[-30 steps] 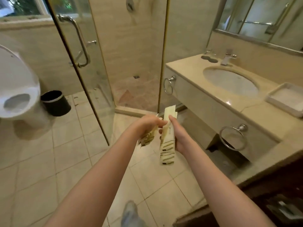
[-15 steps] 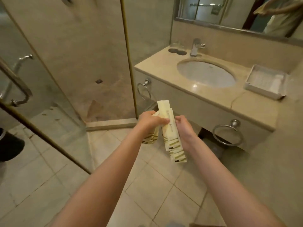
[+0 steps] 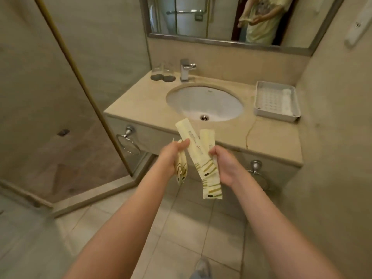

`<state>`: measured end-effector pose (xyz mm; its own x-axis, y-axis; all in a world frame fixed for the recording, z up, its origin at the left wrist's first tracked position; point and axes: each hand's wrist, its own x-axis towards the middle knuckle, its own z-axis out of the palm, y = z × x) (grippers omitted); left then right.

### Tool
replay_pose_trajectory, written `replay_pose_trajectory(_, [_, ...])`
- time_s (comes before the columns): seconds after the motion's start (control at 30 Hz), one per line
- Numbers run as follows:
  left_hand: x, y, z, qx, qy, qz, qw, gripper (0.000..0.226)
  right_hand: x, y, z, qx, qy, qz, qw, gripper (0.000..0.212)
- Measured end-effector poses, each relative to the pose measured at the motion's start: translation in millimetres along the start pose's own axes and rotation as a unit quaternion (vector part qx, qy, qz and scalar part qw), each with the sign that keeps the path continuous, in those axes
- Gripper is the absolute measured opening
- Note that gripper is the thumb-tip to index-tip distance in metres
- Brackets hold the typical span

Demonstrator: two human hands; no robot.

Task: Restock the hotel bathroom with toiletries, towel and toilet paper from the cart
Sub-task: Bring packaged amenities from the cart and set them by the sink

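Since half a sec ago the person faces the sink (image 3: 203, 101) straight on, & the two long packets (image 3: 193, 146) in the right hand (image 3: 227, 168) fan apart, not stacked. The right fingers curl round them, low in front of the counter (image 3: 141, 101). The left hand (image 3: 171, 158) grips small packets (image 3: 182, 168), thumb by the long ones. Print on the packets is too blurry to read. A white tray (image 3: 273, 116) sits on the counter, right of the sink.

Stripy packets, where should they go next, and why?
Probably carry the two long packets forward and right and lay them in the white tray beside the sink. They are held short of the counter, not yet set down, and the tray holds only one pale item, so there looks to be room.
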<state>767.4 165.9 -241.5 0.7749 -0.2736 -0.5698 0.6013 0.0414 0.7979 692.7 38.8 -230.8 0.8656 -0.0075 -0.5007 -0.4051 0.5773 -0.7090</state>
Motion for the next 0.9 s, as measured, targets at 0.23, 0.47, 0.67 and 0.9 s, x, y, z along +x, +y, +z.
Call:
replay_pose_trajectory(0.23, [74.8, 58.5, 56.8, -0.037, -0.086, 0.046, 0.995, 0.015, 48.5, -66.9, -53.0, 0.037, 0.113, -0.120, 0.986, 0.028])
replay_pose_trajectory(0.47, [128.2, 77.7, 106.6, 0.122, -0.160, -0.017, 0.979, 0.030, 99.2, -112.2, -75.3, 0.037, 0.211, -0.156, 0.964, 0.016])
replay_pose_trajectory(0.67, [200.2, 107.5, 149.4, 0.182, -0.180, 0.022, 0.966, 0.012, 152.3, -157.5, -80.6, 0.052, 0.222, -0.161, 0.960, 0.022])
replay_pose_trajectory(0.9, [258.3, 132.4, 187.0, 0.223, -0.202, 0.064, 0.951, 0.010, 190.6, -183.9, -97.6, 0.040, 0.140, -0.132, 0.981, 0.029])
